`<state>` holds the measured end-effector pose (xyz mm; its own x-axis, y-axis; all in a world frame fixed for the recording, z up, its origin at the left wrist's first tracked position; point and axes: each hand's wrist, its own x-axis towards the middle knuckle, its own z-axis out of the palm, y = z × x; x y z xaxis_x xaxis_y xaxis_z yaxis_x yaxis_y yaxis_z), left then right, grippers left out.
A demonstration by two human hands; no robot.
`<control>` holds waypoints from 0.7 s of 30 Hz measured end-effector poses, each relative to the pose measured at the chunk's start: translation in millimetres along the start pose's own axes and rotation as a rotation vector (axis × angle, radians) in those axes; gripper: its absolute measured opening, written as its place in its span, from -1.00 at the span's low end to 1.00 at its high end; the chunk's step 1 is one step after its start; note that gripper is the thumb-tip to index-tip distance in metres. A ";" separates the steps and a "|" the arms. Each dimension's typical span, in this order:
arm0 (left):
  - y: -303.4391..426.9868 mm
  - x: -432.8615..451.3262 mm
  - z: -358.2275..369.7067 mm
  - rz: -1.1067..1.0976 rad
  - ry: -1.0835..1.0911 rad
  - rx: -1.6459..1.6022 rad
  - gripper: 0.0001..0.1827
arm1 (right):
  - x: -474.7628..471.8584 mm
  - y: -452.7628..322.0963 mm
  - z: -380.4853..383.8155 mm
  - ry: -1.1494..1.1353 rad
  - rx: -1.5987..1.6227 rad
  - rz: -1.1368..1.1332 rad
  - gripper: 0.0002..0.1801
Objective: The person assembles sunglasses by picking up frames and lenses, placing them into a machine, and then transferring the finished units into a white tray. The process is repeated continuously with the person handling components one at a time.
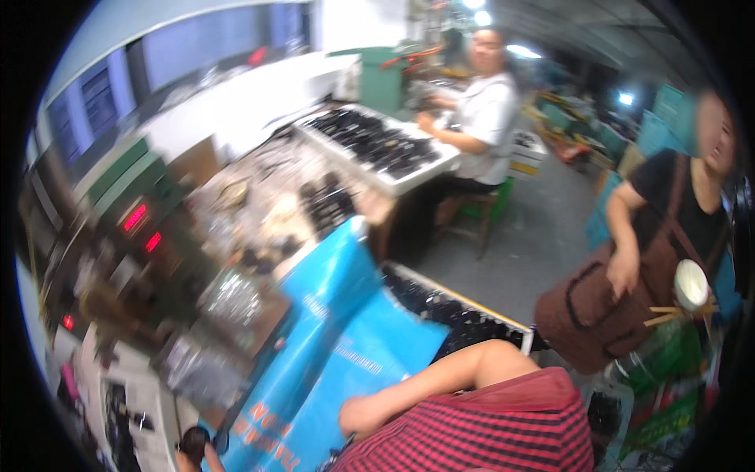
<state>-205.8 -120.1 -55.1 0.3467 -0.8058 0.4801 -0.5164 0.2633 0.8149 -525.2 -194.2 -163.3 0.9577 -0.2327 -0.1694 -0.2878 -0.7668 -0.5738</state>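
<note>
My left hand (211, 460) is at the bottom left edge, mostly cut off. Its fingertips are on a small dark rounded part (194, 441), blurred. From the lower right my bare right forearm (436, 374) reaches across a blue printed plastic sack (307, 360). The wrist bends down at the sack, and my right hand's fingers are hidden behind red-and-black checked cloth (472, 430). Beyond the forearm stands a white-edged tray (483, 308) of black parts, partly covered by the sack.
Green machines with red displays (135, 217) stand left, near clear plastic bags (233, 301). A worker (486, 112) sits at a white tray (407, 186) of black parts. Another person in a brown apron (596, 301) stands right, near a white bowl (691, 284) and wooden chopsticks (669, 318).
</note>
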 end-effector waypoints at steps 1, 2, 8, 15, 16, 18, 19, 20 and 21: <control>87.2 19.1 41.2 0.152 -0.299 0.324 -0.70 | -18.3 20.8 -0.8 0.035 0.050 0.041 -0.71; 99.0 20.8 49.1 0.067 -0.339 0.329 -0.71 | -20.9 19.0 -9.3 0.081 0.088 -0.003 -0.72; 75.9 23.1 70.6 0.088 -0.421 0.182 -0.73 | 5.1 11.2 -2.1 0.221 0.224 -0.034 -0.75; 17.6 28.8 117.4 0.349 -0.443 0.029 -0.65 | -6.4 10.8 -7.8 0.140 0.336 0.010 -0.75; 25.0 29.3 125.3 0.491 -0.329 0.089 -0.65 | -13.0 13.9 -3.6 0.153 0.425 0.042 -0.74; 31.0 26.8 134.0 0.557 -0.224 0.134 -0.64 | -20.6 23.7 -3.2 0.068 0.533 0.087 -0.66; 44.1 27.8 132.7 0.423 -0.274 0.152 -0.68 | -22.6 28.2 -3.9 0.047 0.582 0.096 -0.65; 51.3 34.0 131.5 0.434 -0.292 0.092 -0.70 | -24.5 32.5 -5.7 0.027 0.632 0.105 -0.63; 53.1 37.9 128.7 0.441 -0.312 0.037 -0.71 | -24.5 33.7 -7.6 0.005 0.687 0.109 -0.61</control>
<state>-320.8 -205.0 -35.4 -0.1555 -0.7438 0.6500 -0.5899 0.5978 0.5429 -558.4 -218.9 -172.4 0.9227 -0.2915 -0.2522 -0.3135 -0.1867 -0.9311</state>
